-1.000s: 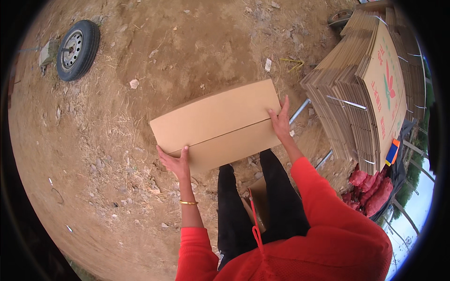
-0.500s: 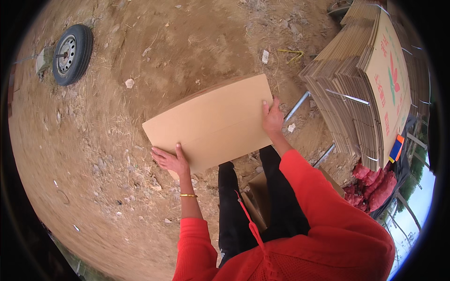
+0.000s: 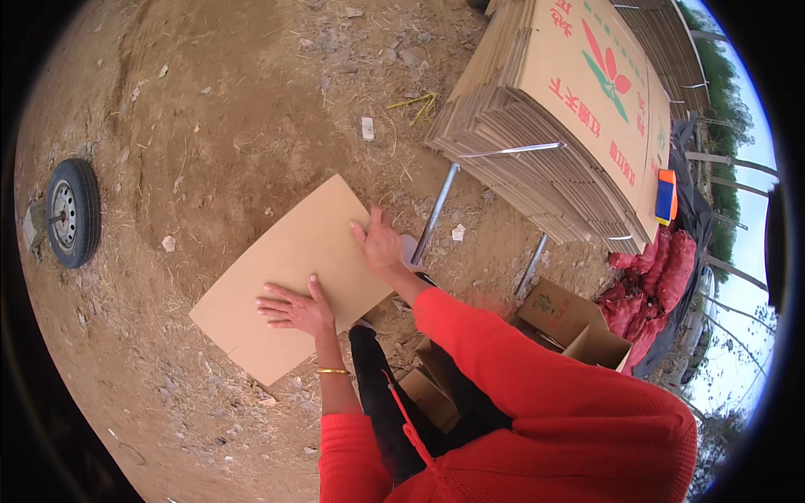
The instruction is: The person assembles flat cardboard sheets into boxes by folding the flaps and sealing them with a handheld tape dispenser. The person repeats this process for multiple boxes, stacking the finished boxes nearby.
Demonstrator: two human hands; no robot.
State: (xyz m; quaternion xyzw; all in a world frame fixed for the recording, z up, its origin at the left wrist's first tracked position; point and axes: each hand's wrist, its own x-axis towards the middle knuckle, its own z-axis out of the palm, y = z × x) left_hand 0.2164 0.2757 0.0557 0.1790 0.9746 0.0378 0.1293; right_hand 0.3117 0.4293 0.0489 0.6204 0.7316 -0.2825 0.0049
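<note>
A plain brown cardboard box is in front of my legs, its smooth top toward me and set at a slant. My left hand rests flat on that top near its lower edge, fingers spread, a gold bangle on the wrist. At the box's right end, my right hand touches the top with its fingers stretched out and apart. The box's underside is hidden. Between and beside my legs are open cardboard boxes, partly covered by my body.
A tall bundle of flattened cartons, strapped, rests on metal legs at right. An orange and blue object lies at its edge. Beyond are red mesh sacks and an open printed carton. A wheel stands far left.
My hands have left the box's two ends and come closer together on its top. The box appears turned more steeply and farther left, and the view has swung to the right.
</note>
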